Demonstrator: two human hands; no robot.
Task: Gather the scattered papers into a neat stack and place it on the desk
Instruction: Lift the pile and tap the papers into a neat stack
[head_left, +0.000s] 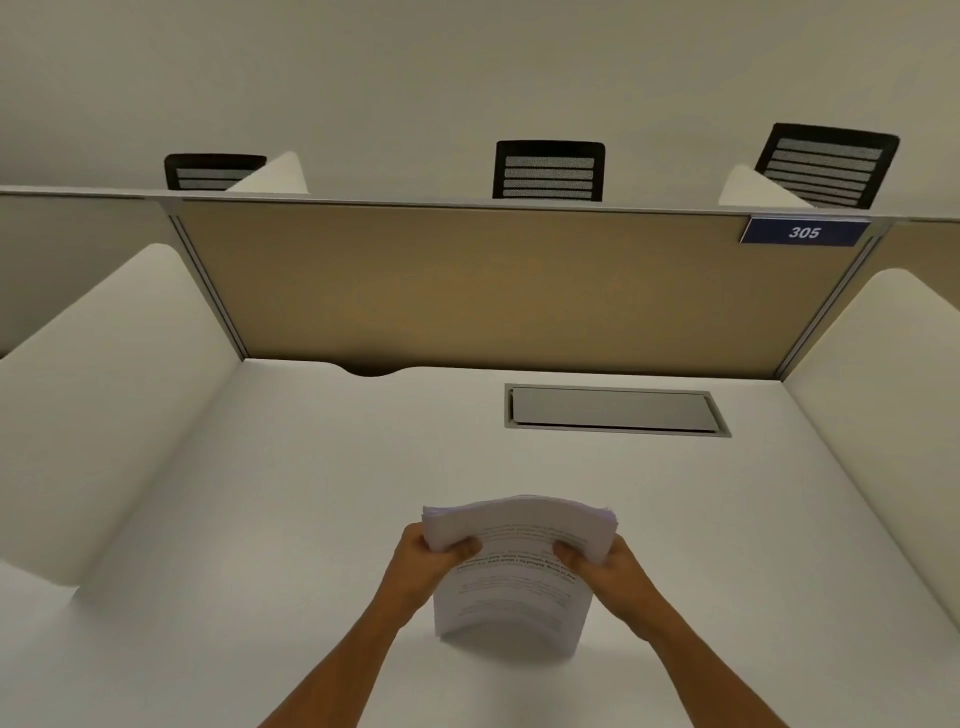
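We see a white bench (291, 519) walled by pale side dividers and a tan back panel. Set flush in its surface near the back right is a grey rectangular cover plate (613, 409). A stack of papers (511, 597) stands on its lower edge on the bench, near the front.

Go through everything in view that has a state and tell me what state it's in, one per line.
Paper stack: gathered, held upright, bowed, lower edge at the desk.
Left hand: closed on the stack's left edge.
Right hand: closed on the stack's right edge.
Cable hatch: lid shut, flush with the desk.
Three mesh chairs: unoccupied, behind the partition.
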